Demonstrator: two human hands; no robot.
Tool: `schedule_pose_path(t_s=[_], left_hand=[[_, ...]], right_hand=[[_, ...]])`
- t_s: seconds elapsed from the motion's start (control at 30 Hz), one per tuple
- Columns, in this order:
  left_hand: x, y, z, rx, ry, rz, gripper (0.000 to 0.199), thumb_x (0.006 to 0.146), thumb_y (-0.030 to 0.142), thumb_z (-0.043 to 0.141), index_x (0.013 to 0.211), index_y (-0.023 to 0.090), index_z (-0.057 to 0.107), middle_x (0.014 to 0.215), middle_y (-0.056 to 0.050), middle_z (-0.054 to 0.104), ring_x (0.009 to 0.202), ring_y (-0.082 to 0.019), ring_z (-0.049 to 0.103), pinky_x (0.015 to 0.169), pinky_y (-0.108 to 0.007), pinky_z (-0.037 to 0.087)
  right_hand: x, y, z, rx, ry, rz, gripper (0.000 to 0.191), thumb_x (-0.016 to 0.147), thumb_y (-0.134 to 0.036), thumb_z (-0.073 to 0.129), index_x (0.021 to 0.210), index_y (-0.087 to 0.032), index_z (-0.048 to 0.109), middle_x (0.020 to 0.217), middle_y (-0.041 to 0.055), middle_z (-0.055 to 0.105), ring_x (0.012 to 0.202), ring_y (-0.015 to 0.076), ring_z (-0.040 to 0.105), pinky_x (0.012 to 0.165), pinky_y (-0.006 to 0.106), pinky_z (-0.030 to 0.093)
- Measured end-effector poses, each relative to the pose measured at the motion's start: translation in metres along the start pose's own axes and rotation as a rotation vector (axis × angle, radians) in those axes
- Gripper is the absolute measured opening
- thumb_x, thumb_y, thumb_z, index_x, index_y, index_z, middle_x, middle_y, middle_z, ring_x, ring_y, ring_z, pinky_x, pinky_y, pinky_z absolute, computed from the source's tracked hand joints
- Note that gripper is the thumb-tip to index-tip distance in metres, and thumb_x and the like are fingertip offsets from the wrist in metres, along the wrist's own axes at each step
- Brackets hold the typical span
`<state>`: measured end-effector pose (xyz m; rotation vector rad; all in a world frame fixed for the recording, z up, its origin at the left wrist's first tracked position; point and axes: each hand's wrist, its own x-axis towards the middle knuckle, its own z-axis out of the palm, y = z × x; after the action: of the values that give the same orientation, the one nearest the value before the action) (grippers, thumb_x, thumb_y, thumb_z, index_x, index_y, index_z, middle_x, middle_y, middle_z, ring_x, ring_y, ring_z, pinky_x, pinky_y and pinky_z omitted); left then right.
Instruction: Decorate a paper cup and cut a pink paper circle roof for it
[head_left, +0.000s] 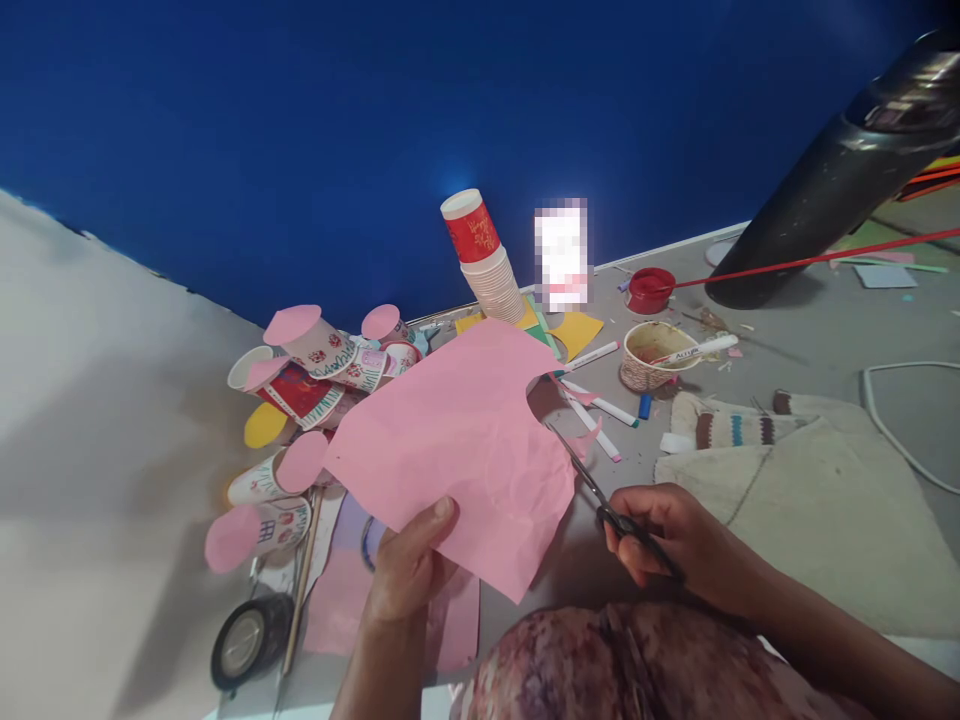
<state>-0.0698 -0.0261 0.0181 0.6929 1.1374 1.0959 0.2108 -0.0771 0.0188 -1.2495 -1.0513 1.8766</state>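
A large pink paper sheet (457, 440) with a curved notch cut in its right side is raised above the table. My left hand (409, 565) pinches its lower edge, the thumb lying on top. Black-handled scissors (619, 520) are in my right hand (667, 540), their blades pointing up and left at the sheet's right edge, near the notch. Behind the blades a curled pink scrap (589, 438) shows. Under the sheet, at the lower left, lies more pink paper (457, 625), with a roll partly hidden by my left hand.
Decorated paper cups (319, 345) with pink discs crowd the left. A tall cup stack (491, 280) stands behind the sheet. Markers (600, 402), a brush cup (649, 355), a red tape roll (651, 290), a cloth (825, 500), a black cylinder (810, 210) and black tape (244, 640) lie around.
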Motion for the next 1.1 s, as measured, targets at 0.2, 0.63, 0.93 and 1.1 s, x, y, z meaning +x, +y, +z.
schedule_pose_path(t_s=[0.2, 0.63, 0.93, 1.1], left_hand=[[0.0003, 0.0036, -0.0034, 0.025, -0.018, -0.008, 0.068, 0.069, 0.046, 0.092, 0.128, 0.019, 0.075, 0.105, -0.011, 0.084, 0.116, -0.038, 0.076, 0.106, -0.048, 0.062], [-0.0026, 0.0075, 0.0028, 0.002, -0.012, -0.009, 0.074, 0.068, 0.042, 0.093, 0.134, 0.017, 0.072, 0.108, -0.012, 0.084, 0.117, -0.039, 0.076, 0.103, -0.046, 0.064], [-0.0005, 0.0027, -0.0052, 0.024, 0.002, 0.042, 0.065, 0.069, 0.04, 0.094, 0.127, 0.018, 0.075, 0.1, -0.01, 0.085, 0.11, -0.037, 0.079, 0.101, -0.045, 0.065], [0.0002, 0.0052, -0.0026, 0.022, 0.0, 0.05, 0.069, 0.066, 0.04, 0.094, 0.128, 0.017, 0.075, 0.107, -0.012, 0.084, 0.11, -0.037, 0.079, 0.102, -0.045, 0.064]], right_hand=[[0.0001, 0.0006, -0.0006, -0.03, -0.004, 0.004, 0.012, 0.071, -0.03, 0.061, 0.065, -0.021, 0.056, 0.054, -0.0055, 0.053, 0.05, 0.0086, 0.043, 0.052, 0.023, 0.037], [-0.0006, 0.0, -0.0011, -0.033, -0.025, 0.002, 0.006, 0.068, -0.024, 0.06, 0.065, -0.02, 0.057, 0.056, -0.006, 0.05, 0.051, 0.0078, 0.038, 0.05, 0.023, 0.029], [-0.0016, 0.0027, 0.0008, 0.011, -0.016, -0.011, 0.013, 0.073, -0.027, 0.062, 0.064, -0.021, 0.054, 0.055, -0.0071, 0.047, 0.05, 0.0066, 0.034, 0.049, 0.022, 0.027], [-0.0009, 0.0009, 0.002, -0.013, -0.012, -0.017, 0.017, 0.073, -0.031, 0.062, 0.063, -0.021, 0.052, 0.052, -0.0076, 0.044, 0.048, 0.0072, 0.033, 0.048, 0.023, 0.028]])
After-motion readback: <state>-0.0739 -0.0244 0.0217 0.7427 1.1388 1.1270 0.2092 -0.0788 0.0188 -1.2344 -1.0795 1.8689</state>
